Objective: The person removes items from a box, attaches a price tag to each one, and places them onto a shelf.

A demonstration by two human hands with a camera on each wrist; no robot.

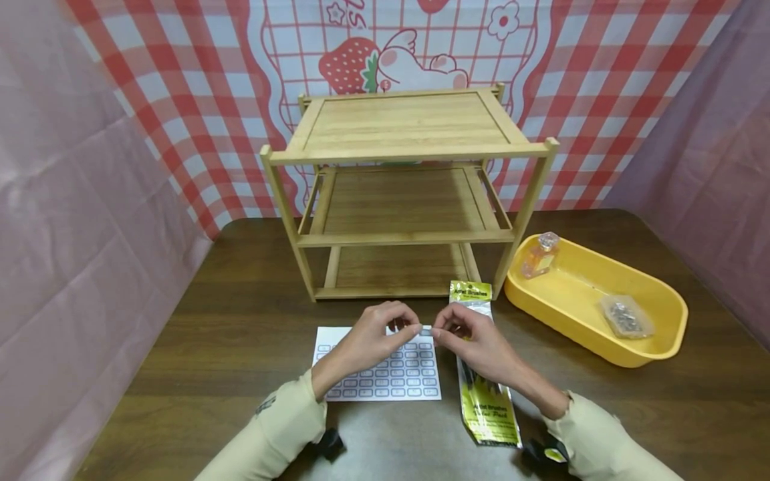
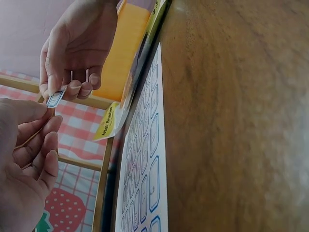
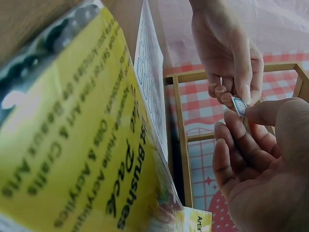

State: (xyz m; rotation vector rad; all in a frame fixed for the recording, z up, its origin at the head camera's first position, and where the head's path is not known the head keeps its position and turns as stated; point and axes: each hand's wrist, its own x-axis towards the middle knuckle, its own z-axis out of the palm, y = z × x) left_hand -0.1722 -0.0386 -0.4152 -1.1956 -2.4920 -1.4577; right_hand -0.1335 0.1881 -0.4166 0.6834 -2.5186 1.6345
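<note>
A small white sticker label with a blue border is stretched between both hands, above the table. My left hand pinches one end between thumb and forefinger. The other end is pinched by the thumb and forefinger of my right hand. Beneath the left hand lies a white sheet of blue-bordered labels, partly covered by that hand and forearm. Under the right hand is a yellow and clear packet of artist brushes, lying lengthwise beside the sheet. In the right wrist view, the label shows between the fingertips.
A three-tier wooden shelf stands behind the hands. To the right sits a yellow basin holding a pink glass bottle and a clear bag of small metallic pieces. Checked and pink cloths hang around the brown table.
</note>
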